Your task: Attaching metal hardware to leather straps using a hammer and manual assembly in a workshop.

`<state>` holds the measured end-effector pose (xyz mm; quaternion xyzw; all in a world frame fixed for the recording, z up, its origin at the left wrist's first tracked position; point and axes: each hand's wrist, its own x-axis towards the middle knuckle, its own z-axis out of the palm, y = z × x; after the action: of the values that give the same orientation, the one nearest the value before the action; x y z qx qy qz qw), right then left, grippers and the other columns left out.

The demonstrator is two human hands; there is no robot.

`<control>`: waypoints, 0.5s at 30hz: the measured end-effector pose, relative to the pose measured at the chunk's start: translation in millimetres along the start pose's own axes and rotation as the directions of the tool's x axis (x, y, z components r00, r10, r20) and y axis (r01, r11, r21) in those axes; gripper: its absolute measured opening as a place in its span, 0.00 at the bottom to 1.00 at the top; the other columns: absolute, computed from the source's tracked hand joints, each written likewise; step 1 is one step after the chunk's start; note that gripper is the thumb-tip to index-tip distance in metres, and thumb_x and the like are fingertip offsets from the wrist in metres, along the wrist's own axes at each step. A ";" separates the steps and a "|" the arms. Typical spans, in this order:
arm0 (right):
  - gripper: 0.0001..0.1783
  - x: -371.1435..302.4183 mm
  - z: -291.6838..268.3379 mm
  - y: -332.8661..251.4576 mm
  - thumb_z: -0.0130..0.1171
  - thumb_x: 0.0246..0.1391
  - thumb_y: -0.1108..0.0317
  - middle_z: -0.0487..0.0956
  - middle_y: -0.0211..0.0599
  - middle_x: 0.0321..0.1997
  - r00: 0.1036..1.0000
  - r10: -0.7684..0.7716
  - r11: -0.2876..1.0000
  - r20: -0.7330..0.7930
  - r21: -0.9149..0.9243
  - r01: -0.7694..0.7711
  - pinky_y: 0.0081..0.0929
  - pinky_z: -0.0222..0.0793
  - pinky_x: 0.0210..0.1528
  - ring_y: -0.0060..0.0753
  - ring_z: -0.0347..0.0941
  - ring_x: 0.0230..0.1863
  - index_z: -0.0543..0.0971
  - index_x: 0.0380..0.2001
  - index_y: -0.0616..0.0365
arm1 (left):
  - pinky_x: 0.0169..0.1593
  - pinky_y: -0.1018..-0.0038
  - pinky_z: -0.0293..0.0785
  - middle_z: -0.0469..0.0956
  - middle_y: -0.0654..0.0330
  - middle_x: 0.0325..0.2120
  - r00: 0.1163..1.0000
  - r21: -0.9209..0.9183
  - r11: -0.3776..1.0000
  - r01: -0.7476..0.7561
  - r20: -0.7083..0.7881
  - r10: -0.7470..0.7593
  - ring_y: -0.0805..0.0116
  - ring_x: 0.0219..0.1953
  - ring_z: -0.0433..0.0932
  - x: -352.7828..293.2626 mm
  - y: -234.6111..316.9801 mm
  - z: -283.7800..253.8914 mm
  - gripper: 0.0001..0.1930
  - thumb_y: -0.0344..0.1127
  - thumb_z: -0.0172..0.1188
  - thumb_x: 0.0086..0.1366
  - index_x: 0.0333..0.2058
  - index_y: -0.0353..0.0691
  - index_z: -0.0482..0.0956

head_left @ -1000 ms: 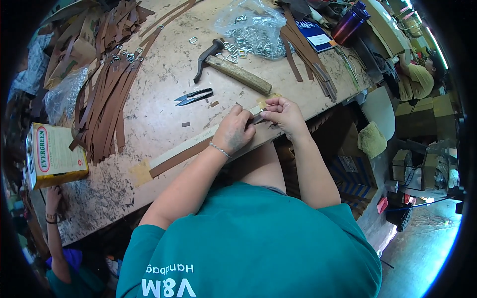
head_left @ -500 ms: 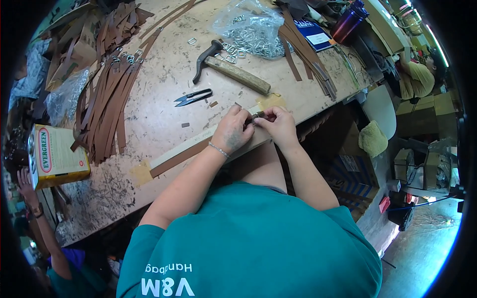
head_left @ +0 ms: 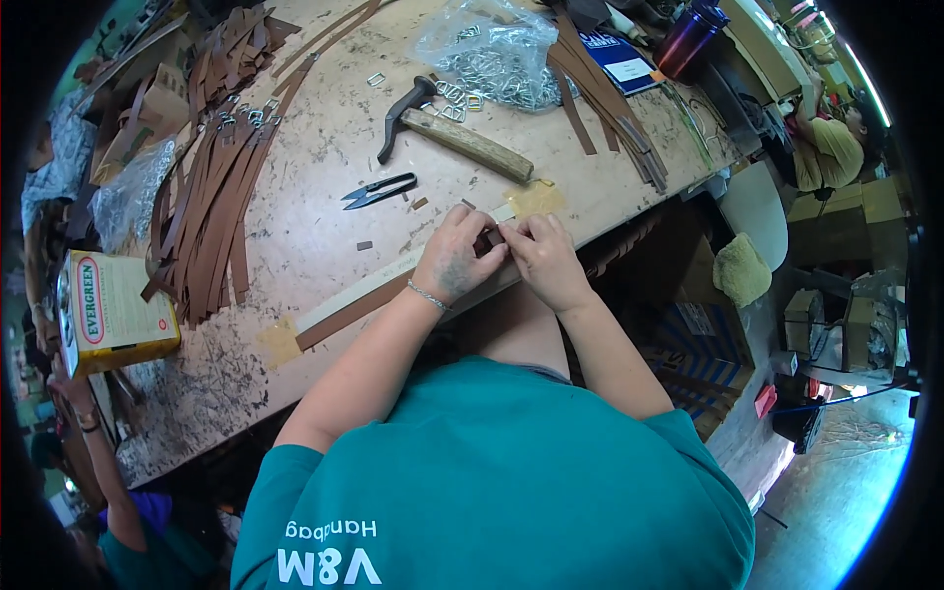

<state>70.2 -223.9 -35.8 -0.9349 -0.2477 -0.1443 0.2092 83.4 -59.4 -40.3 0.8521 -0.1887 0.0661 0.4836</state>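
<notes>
At the table's near edge, my left hand [head_left: 457, 258] is closed, thumb and fingers pinching a brown strap end [head_left: 494, 237]. My right hand [head_left: 547, 258] meets it fingertip to fingertip, pinching at the same end; the fingers hide most of it. A long brown strap [head_left: 349, 323] lies beside a pale strip [head_left: 369, 292], passing under my left hand. Whether this strap is the one pinched, I cannot tell. Beyond my hands lie black thread snips [head_left: 380, 191] and a hammer [head_left: 462, 141] with a wooden handle. Small brown scraps [head_left: 365, 246] lie near the snips.
Brown straps with metal rings [head_left: 211, 197] heap at left, beside a yellow-and-white can [head_left: 118, 310]. A plastic bag of metal rings [head_left: 492, 59] sits far off, with more straps [head_left: 605, 88] and a dark bottle [head_left: 691, 39] to its right. A co-worker's arm [head_left: 106, 457] reaches in at lower left.
My right hand has turned, its fingers drawing in closer to my left hand. A metallic piece seen between the fingertips is now covered. The co-worker's hand at left has lowered.
</notes>
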 end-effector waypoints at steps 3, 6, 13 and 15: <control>0.13 2.1 1.3 4.0 0.56 0.43 0.70 0.70 0.30 0.32 1.000 0.010 0.999 0.027 0.041 -0.011 0.32 0.64 0.36 0.35 0.66 0.37 0.78 0.36 0.51 | 0.29 0.74 0.71 0.69 0.55 0.26 1.000 0.021 0.999 -0.026 -0.009 0.026 0.65 0.24 0.72 -0.9 -0.2 -0.7 0.10 0.31 0.63 0.47 0.29 0.35 0.74; 0.14 9.1 -0.5 8.2 0.61 0.38 0.73 0.73 0.33 0.31 0.999 -0.041 0.996 -0.030 0.080 0.043 0.30 0.65 0.40 0.37 0.67 0.37 0.79 0.34 0.55 | 0.31 0.71 0.71 0.69 0.54 0.26 1.000 0.020 1.000 -0.015 -0.007 0.016 0.61 0.26 0.72 -2.0 -0.6 -0.5 0.10 0.30 0.62 0.46 0.28 0.35 0.74; 0.15 18.5 -7.5 27.3 0.64 0.37 0.68 0.75 0.31 0.32 0.998 -0.016 0.943 0.061 0.333 -0.005 0.33 0.65 0.42 0.35 0.69 0.41 0.76 0.34 0.52 | 0.34 0.67 0.71 0.70 0.52 0.27 1.000 0.047 0.999 0.013 -0.012 -0.012 0.54 0.31 0.72 -2.4 -0.7 -0.8 0.09 0.29 0.60 0.44 0.27 0.35 0.73; 0.14 18.2 -8.7 30.9 0.63 0.38 0.68 0.75 0.31 0.32 0.997 -0.027 0.952 0.067 0.307 0.005 0.33 0.65 0.42 0.35 0.69 0.40 0.76 0.33 0.53 | 0.34 0.67 0.71 0.70 0.51 0.27 1.000 0.043 0.999 0.028 -0.005 -0.028 0.54 0.31 0.72 -2.1 1.0 -0.3 0.09 0.29 0.61 0.44 0.27 0.35 0.73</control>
<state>100.2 -245.0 -31.3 -0.8935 -0.2818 -0.0729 0.3419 81.1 -59.1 -39.9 0.8647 -0.1742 0.0654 0.4666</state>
